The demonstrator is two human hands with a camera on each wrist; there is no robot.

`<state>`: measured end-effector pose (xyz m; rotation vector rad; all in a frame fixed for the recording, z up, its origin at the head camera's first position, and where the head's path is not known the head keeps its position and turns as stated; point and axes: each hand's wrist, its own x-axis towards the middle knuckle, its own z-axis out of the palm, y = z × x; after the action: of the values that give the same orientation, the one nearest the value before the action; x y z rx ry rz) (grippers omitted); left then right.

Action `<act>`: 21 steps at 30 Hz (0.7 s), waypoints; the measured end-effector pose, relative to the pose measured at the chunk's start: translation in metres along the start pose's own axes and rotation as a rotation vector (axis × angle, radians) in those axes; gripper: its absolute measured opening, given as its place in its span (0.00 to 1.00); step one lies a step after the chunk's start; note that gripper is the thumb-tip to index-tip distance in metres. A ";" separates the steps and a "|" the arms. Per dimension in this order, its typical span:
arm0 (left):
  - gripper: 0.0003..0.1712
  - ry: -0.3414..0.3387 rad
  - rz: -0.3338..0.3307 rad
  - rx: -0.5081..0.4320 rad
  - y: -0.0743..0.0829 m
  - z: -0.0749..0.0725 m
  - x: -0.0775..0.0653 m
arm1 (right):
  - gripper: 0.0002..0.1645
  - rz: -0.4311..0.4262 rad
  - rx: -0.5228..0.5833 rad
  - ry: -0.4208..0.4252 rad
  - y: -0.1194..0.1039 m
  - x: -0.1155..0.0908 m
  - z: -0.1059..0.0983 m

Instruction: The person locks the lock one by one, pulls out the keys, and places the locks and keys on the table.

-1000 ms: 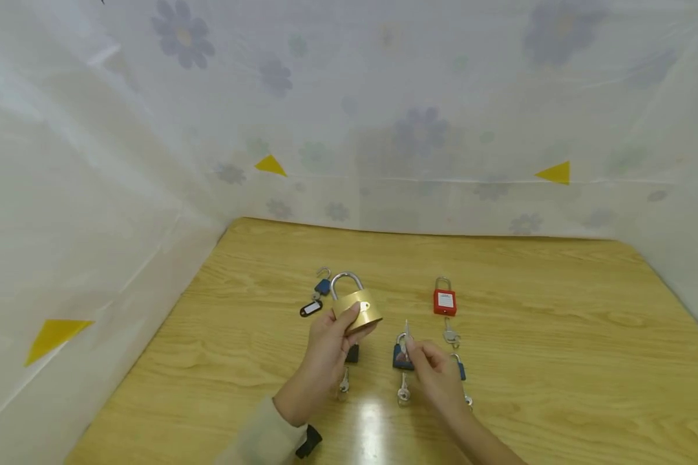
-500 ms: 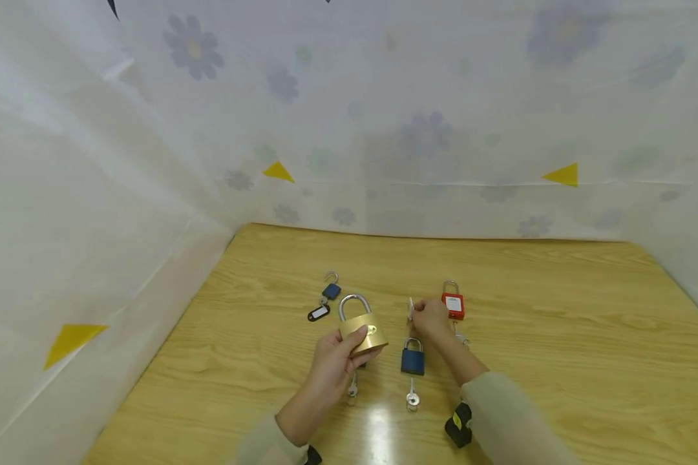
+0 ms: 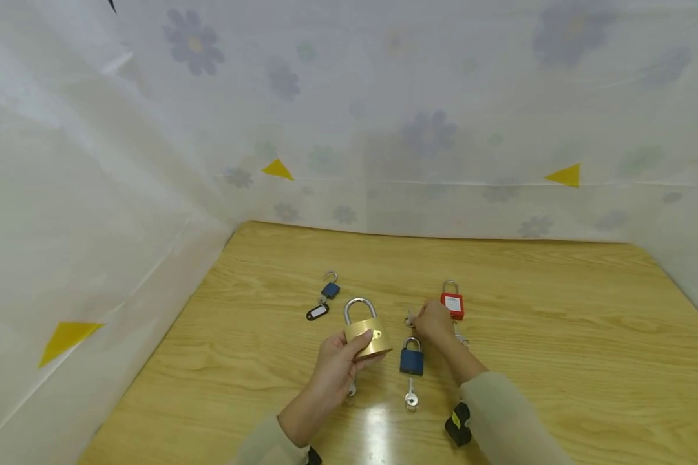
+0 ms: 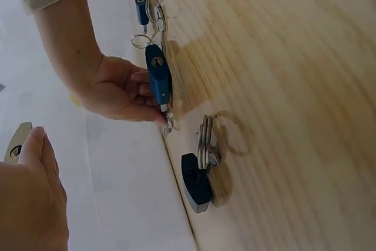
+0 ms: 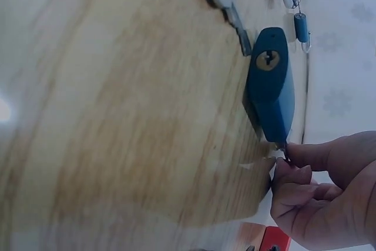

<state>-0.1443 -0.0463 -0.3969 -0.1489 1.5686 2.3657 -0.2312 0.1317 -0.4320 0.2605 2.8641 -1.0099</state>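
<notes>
My left hand (image 3: 337,365) holds a brass padlock (image 3: 368,336) above the table, thumb across its front. The shackle points up and away. In the left wrist view only the end of that padlock (image 4: 17,143) shows beside the fingers. Just beyond a blue padlock (image 3: 412,361), my right hand (image 3: 436,323) pinches a small silver key (image 3: 409,318) low over the wood. The right wrist view has the fingertips right past the blue padlock (image 5: 273,86), hiding most of the key. A separate key with a ring (image 3: 410,397) lies in front of the blue padlock.
A red padlock (image 3: 453,305) sits right of my right hand, keys (image 3: 461,336) before it. Farther left lie a small blue padlock (image 3: 330,290) and a black tag (image 3: 317,312). In the left wrist view a black padlock (image 4: 195,183) rests beside key rings (image 4: 205,143).
My right hand has gone from beside the blue padlock to beyond it, and the key it pinches has tipped down toward the table. The left hand and brass padlock have shifted slightly nearer and right.
</notes>
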 end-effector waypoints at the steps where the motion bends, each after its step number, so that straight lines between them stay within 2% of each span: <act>1: 0.28 0.002 -0.003 0.003 0.000 0.000 0.000 | 0.14 0.002 -0.004 -0.005 0.000 0.000 0.000; 4: 0.27 -0.001 -0.010 0.008 -0.001 0.000 0.000 | 0.16 -0.002 -0.018 -0.021 -0.002 -0.002 -0.001; 11: 0.28 -0.026 -0.011 0.020 -0.003 -0.002 -0.001 | 0.14 -0.002 -0.041 -0.039 -0.002 -0.003 -0.001; 21: 0.28 -0.029 -0.012 0.012 -0.006 0.000 0.001 | 0.10 -0.069 -0.045 -0.045 0.000 -0.004 -0.002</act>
<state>-0.1430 -0.0443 -0.4026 -0.1204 1.5644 2.3381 -0.2275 0.1329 -0.4297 0.1352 2.8692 -0.9484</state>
